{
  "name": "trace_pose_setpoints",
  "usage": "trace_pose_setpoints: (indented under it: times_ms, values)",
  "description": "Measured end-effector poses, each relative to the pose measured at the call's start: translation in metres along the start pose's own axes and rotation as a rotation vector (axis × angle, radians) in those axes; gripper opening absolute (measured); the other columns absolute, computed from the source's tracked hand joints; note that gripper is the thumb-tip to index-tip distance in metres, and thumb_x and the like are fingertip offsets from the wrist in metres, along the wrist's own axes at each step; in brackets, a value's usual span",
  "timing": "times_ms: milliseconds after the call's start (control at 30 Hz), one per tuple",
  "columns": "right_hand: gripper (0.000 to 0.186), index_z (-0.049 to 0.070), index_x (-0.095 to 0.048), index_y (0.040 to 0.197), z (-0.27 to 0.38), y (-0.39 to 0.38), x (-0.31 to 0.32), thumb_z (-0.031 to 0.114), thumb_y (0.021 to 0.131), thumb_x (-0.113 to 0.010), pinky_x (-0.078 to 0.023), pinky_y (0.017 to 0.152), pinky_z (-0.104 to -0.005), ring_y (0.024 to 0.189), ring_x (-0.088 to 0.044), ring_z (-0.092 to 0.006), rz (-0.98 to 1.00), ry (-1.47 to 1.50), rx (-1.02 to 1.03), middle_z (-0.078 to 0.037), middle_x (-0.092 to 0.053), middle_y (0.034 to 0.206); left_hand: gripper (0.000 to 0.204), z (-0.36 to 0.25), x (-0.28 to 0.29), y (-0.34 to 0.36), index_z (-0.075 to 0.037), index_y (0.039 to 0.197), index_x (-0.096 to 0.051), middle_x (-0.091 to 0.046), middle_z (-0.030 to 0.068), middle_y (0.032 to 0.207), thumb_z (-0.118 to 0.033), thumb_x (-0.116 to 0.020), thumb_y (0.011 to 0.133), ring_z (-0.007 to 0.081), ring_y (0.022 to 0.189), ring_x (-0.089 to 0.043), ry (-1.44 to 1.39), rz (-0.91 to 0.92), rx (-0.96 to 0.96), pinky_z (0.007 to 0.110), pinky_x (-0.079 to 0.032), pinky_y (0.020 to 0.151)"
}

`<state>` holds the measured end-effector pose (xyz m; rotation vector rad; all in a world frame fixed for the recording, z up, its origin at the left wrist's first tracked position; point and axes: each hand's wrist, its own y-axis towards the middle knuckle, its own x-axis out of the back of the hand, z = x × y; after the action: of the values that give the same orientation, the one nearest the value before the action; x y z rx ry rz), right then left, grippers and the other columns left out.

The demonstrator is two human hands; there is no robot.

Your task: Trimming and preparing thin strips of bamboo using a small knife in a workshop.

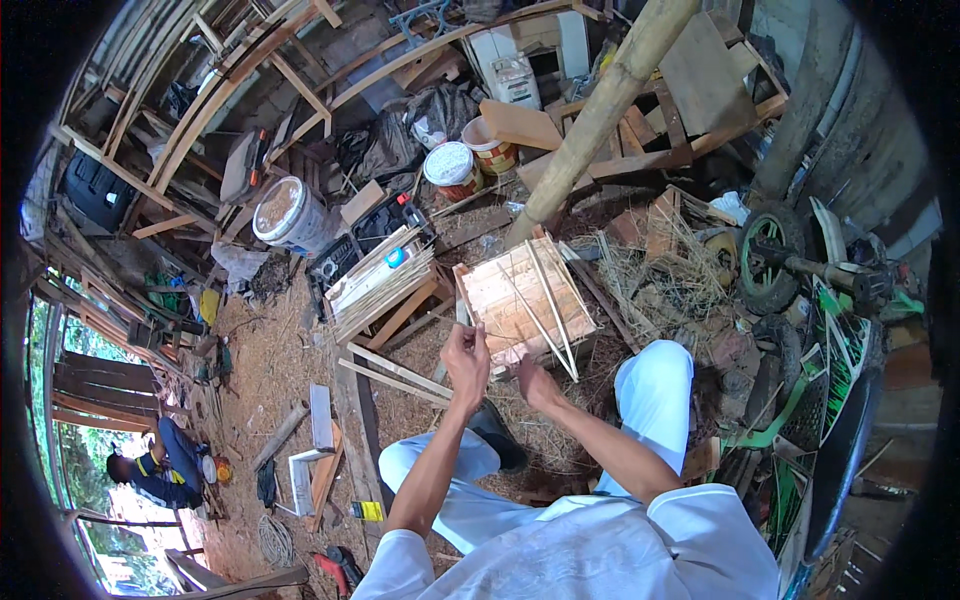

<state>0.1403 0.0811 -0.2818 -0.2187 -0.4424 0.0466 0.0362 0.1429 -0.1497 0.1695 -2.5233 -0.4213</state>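
A small wooden box or platform (pixel 525 290) with a pale board top sits between my knees, several thin wooden strips (pixel 551 335) lying across it. My left hand (pixel 467 362) is at the box's near left corner, fingers pinched together; whatever is between them is too small to make out. My right hand (pixel 535 385) is curled at the box's near edge, a little right of and lower than my left, with its grip hidden. Just to the left lies a pile of thin slats (pixel 375 300) with a blue object (pixel 395 257) on it, beside an open black tool case (pixel 336 263).
A thick bamboo pole (pixel 600 110) slants down behind the box. Buckets (pixel 295 215) and stacked timber stand behind. A wheel (pixel 765 255) with green metal parts and straw (pixel 660 280) lie to the right. Another person (pixel 160 465) sits at the far left. Loose offcuts (pixel 310 470) lie on the dirt floor.
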Motion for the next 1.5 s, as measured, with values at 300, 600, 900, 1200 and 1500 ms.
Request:
trace_pose_setpoints:
  times_ms: [300,600,900,1200,1500]
  values:
    - [0.035,-0.010,-0.048,0.114,-0.004,0.005,-0.003,0.011,0.090,-0.033,-0.047,0.080,-0.0520,0.098,-0.058,-0.0470,0.096,-0.118,-0.207,-0.033,-0.059,0.100,0.023,0.006,0.001,0.002,0.003,0.073,-0.051,-0.058,0.0154,0.062,-0.011,-0.065,0.085,0.0214,0.052,-0.055,0.027,-0.039,-0.035,0.034,-0.043,0.052]
    - [0.039,-0.010,-0.043,0.104,0.058,-0.011,0.021,0.024,0.097,-0.027,-0.046,0.074,-0.0552,0.085,-0.063,-0.0451,0.120,0.135,-0.082,-0.032,-0.062,0.084,0.023,-0.004,0.008,0.001,0.003,0.071,-0.050,-0.055,0.0147,0.059,-0.009,-0.065,0.085,0.0218,0.050,-0.053,0.149,-0.024,-0.031,0.035,-0.042,0.050]
    - [0.036,-0.007,-0.044,0.115,-0.029,0.008,-0.006,0.018,0.093,-0.030,-0.046,0.084,-0.0523,0.096,-0.058,-0.0477,0.111,-0.127,-0.224,-0.035,-0.059,0.101,0.023,-0.004,0.001,0.003,0.005,0.073,-0.053,-0.057,0.0160,0.060,-0.011,-0.063,0.086,0.0231,0.052,-0.055,-0.009,-0.042,-0.045,0.035,-0.044,0.051]
    - [0.033,-0.004,-0.046,0.115,0.015,0.005,0.027,0.014,0.088,-0.043,-0.048,0.077,-0.0500,0.088,-0.059,-0.0475,0.199,-0.239,-0.063,-0.034,-0.059,0.091,0.020,-0.034,0.072,0.031,0.002,0.081,-0.055,-0.066,0.0096,0.072,-0.014,-0.062,0.090,0.0128,0.067,-0.064,-0.147,-0.108,0.081,0.025,-0.050,0.061]
    - [0.030,0.003,-0.053,0.101,0.126,-0.009,0.114,0.033,0.097,-0.049,-0.025,0.037,-0.0223,0.044,-0.034,-0.0029,0.263,0.900,-0.071,0.001,-0.052,0.067,0.017,-0.055,0.141,0.056,0.001,0.090,-0.052,-0.060,0.0081,0.082,-0.015,-0.056,0.093,0.0166,0.074,-0.065,-0.657,0.026,0.106,0.027,-0.057,0.065]
